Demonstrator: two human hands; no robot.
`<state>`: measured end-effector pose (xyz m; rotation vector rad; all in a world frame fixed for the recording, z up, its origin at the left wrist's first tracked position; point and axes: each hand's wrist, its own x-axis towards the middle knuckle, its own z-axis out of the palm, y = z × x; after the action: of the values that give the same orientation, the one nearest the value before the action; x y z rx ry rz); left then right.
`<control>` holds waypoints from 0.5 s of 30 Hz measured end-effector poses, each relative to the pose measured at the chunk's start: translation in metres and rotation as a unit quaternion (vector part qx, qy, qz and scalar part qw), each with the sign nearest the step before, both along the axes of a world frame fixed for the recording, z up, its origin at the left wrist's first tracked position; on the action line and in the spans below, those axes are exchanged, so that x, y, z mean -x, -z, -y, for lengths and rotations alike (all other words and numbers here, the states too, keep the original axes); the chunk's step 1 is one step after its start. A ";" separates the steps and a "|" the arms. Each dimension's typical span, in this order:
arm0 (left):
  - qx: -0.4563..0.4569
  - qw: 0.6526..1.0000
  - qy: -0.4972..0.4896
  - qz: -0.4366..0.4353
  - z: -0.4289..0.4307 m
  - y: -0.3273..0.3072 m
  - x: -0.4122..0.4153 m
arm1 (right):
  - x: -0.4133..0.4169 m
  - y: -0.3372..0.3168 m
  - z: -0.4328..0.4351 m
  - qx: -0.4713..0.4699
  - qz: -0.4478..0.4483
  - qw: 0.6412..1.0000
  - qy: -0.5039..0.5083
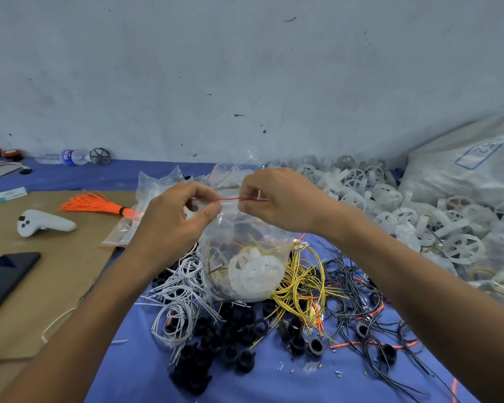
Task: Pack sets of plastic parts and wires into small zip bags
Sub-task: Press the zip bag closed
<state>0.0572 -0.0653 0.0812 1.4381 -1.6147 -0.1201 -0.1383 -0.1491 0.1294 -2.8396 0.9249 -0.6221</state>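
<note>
While the left hand (184,210) and right hand (277,199) pinch its red strip (230,199), the zip bag (245,228) stands mid blue cloth (274,382).
Thumb and forefinger of each nip the strip's ends, other fingers curled; a white plastic wheel (255,274) and yellow wires (261,245) sit inside, loose white wires (184,289) and black parts (233,335) heaped right under it.

Even soft daylight, faint shadows, wide-angle edge bending, mild blur
</note>
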 end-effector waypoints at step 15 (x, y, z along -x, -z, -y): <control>-0.030 0.999 -0.014 0.017 0.000 -0.005 -0.011 | 0.046 0.000 0.008 -0.088 0.046 0.995 0.018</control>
<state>0.0679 -0.0650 0.0860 1.5149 -1.6306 -0.1296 -0.1848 -0.1573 0.1298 -2.6235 0.9669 -0.6351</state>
